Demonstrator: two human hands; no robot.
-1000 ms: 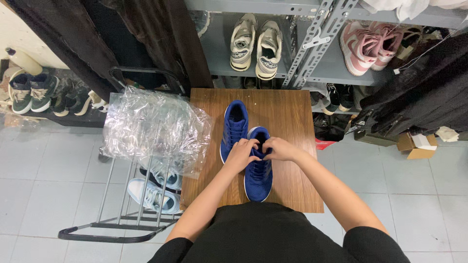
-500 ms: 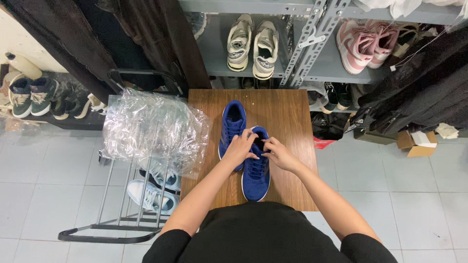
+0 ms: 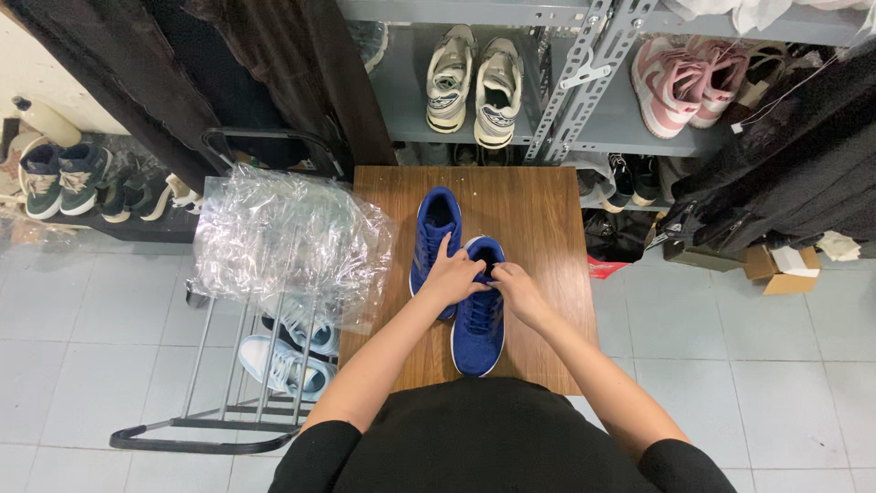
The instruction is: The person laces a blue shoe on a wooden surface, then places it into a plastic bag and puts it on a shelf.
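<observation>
Near blue shoe [image 3: 478, 321] held at its toe end by left hand [image 3: 453, 277] and right hand [image 3: 516, 288], grips closed on it; second blue shoe [image 3: 435, 225] just beside.

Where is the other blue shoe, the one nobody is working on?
In the head view, the second blue mesh sneaker lies on the brown wooden table, left of the blue sneaker under both hands, near the crinkled clear plastic sheet.

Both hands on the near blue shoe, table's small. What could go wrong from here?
1. The near blue shoe has its heel close to the front edge of the wooden table; a tug by the left hand or right hand might slide it off.
2. The far blue shoe lies right beside the left hand, so it could get nudged.
3. The clear plastic wrap overlaps the table's left edge and could snag an elbow.
</observation>
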